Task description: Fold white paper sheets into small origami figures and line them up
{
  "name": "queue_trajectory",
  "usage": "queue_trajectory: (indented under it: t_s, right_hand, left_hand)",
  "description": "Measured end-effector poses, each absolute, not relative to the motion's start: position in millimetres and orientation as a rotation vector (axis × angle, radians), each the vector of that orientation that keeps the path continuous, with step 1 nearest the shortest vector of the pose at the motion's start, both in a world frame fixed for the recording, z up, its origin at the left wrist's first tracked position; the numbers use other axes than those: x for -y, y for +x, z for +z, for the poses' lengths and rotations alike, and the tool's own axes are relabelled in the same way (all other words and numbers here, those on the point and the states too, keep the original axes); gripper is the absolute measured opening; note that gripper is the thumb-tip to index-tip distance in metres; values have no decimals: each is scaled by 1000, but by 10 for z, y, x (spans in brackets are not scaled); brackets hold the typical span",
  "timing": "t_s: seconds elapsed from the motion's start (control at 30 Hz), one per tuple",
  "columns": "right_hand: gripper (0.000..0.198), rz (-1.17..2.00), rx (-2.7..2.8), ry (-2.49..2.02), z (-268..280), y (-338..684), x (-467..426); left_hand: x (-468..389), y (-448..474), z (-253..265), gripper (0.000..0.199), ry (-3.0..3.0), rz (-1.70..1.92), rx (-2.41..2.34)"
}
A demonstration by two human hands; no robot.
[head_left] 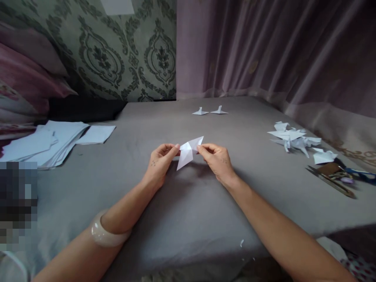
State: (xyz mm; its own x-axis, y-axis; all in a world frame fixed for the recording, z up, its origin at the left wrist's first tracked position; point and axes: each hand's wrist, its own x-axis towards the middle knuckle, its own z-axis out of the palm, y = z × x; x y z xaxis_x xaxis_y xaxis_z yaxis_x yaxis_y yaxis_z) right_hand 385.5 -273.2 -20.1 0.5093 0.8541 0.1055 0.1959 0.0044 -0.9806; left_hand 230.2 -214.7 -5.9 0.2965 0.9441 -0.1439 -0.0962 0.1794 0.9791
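A white origami crane (188, 152) is held just above the middle of the grey-covered surface, its two pointed wings spread diagonally. My left hand (161, 160) pinches one end of it between thumb and fingers. On the opposite side, my right hand (216, 158) pinches the other end. The fingertips cover both held ends, so their shape is hidden. A pale bangle (108, 233) circles my left forearm.
Two finished paper cranes (200, 111) stand at the back. Stacked white paper (55, 141) lies at the left. On the right sit a pile of folded paper cranes (293, 137), scissors (331, 182) and a blue-handled tool (360, 174). Paper scraps (242, 243) lie near the front edge.
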Motion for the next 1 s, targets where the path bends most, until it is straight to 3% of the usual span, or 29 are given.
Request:
queue_trajectory:
  t_s: [0.33, 0.53, 0.77, 1.0]
  right_hand:
    - [26, 534, 952, -1618, -168, 3879, 2765]
    - [23, 473, 1020, -1643, -149, 3838, 2770]
    - [20, 273, 1107, -1684, -146, 3803, 2796]
    - [24, 392, 1112, -1640, -184, 3807, 2770]
  left_hand:
    - [2209, 2296, 14, 52, 1220, 843, -882]
    - [2197, 2279, -12, 42, 1261, 809, -828]
    - [2222, 2288, 6, 46, 1210, 703, -760]
    - [2150, 2295, -40, 21, 1330, 893, -856]
